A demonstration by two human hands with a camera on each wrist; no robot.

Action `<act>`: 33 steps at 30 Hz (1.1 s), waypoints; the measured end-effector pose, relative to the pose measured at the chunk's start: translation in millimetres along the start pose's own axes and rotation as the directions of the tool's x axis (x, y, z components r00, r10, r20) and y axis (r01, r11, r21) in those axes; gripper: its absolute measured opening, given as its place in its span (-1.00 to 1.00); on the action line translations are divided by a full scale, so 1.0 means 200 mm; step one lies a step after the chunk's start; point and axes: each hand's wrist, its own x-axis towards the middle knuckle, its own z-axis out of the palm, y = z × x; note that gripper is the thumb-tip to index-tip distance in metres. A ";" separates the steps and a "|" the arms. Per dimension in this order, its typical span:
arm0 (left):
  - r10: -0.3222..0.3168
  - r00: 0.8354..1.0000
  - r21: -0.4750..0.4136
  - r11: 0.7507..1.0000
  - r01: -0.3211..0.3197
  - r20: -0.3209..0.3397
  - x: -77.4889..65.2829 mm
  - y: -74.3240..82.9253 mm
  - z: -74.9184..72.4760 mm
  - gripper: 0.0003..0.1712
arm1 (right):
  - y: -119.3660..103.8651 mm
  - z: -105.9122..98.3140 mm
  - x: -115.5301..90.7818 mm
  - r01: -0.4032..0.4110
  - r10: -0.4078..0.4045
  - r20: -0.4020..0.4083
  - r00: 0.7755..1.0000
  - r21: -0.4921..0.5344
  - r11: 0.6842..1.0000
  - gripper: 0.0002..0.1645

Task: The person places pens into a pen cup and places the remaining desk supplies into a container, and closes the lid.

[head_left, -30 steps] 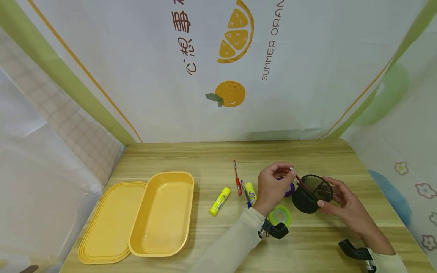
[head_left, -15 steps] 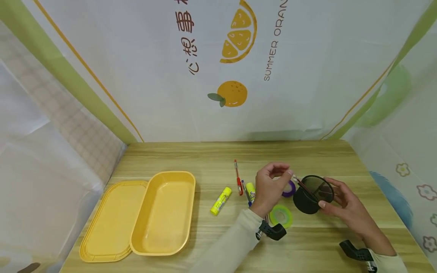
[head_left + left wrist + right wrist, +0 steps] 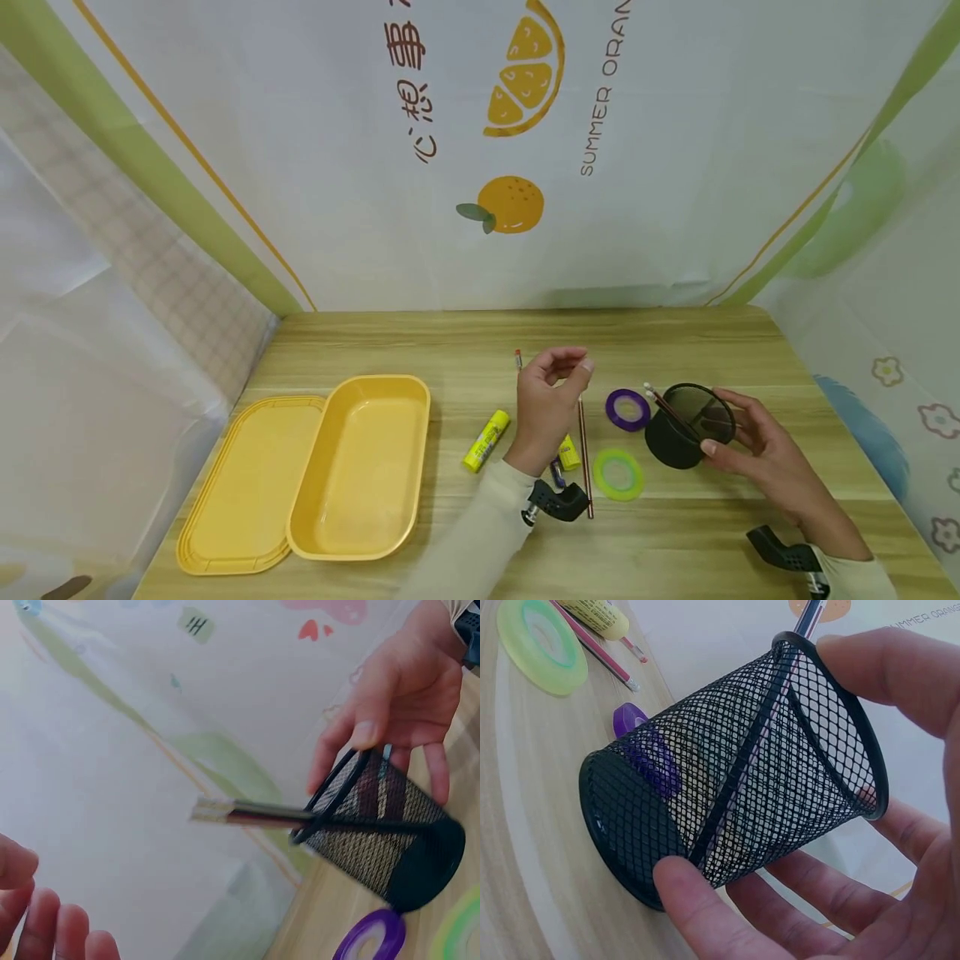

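My right hand (image 3: 765, 450) grips a black mesh pen cup (image 3: 705, 780), thumb at the rim and fingers beneath the side. The cup is tilted, its mouth towards the upper right in the head view. Wooden pencils (image 3: 259, 814) lean inside it, their pale eraser ends sticking out past the rim. My left hand (image 3: 551, 408) is to the left of the cup with nothing in it, fingers loosely bent. Below that hand lie a yellow glue stick (image 3: 569, 452), a blue pen (image 3: 557, 473), a dark red pencil (image 3: 587, 475) and a red pen (image 3: 517, 359), partly hidden.
Between the hands lie a purple tape roll (image 3: 612, 410) and a green tape roll (image 3: 599, 475). Another yellow glue stick (image 3: 486, 441) is further left. A yellow box (image 3: 360, 475) stands at the left, beside its lid (image 3: 232, 492). A printed curtain (image 3: 337, 242) hangs behind the table.
My left hand has let go of the pencils in the cup and moved left, uncovering the purple tape roll. The right hand and the cup have hardly moved.
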 end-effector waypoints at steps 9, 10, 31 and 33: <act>-0.082 0.993 0.055 0.995 0.086 -0.079 -0.03 -0.01 -0.16 -0.81 | 0.01 0.00 0.00 -0.003 0.003 -0.002 1.000 0.016 1.000 -0.09; -0.087 0.992 0.067 0.993 0.093 -0.093 -0.04 -0.01 -0.17 -0.81 | 0.01 0.00 0.00 -0.003 0.004 -0.002 1.000 0.018 1.000 -0.08; -0.189 0.963 0.220 0.948 0.230 -0.192 -0.17 -0.16 -0.25 -0.70 | 0.01 0.01 0.00 0.003 -0.003 0.010 1.000 0.043 0.999 -0.08; -0.191 0.962 0.236 0.943 0.236 -0.196 -0.17 -0.18 -0.26 -0.68 | 0.01 0.01 0.00 0.003 -0.003 0.008 1.000 0.038 0.999 -0.08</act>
